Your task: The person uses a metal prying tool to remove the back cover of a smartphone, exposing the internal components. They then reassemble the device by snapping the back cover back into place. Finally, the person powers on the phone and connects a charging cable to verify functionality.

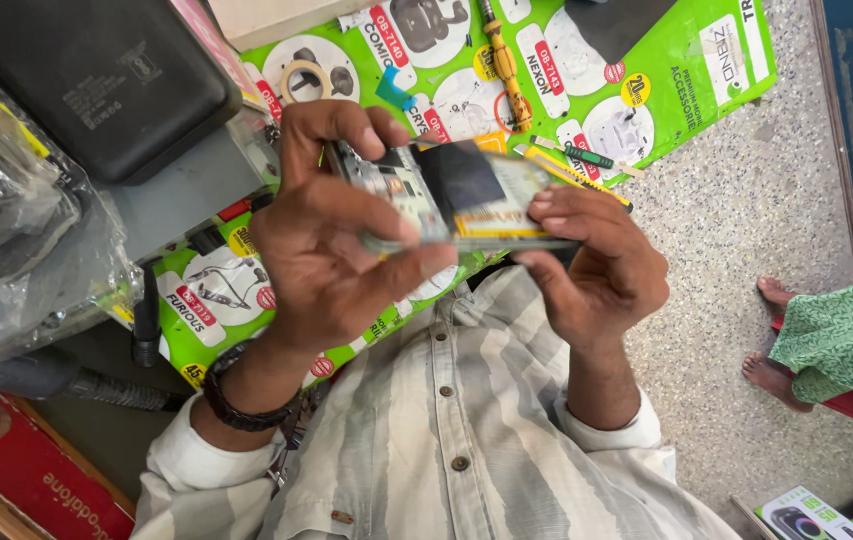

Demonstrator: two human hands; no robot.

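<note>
Opened smartphone [457, 198], back cover off: dark battery block in the middle, circuit board w/ metal parts at one end, yellow strip along the lower edge; somewhat blurred. Held edge-on above the person's chest and a green printed mat [687, 90]. Left hand [332, 240] clamps the board end, thumb underneath, fingers curled over top. Right hand [597, 265] pinches the other end, fingertips narrow on the edge. Screwdriver [504, 65] and tape roll [303, 78] lie on the mat behind.

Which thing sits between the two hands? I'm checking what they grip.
In the head view, an opened phone with its insides showing spans the gap, held by the left hand and the right hand.
</note>
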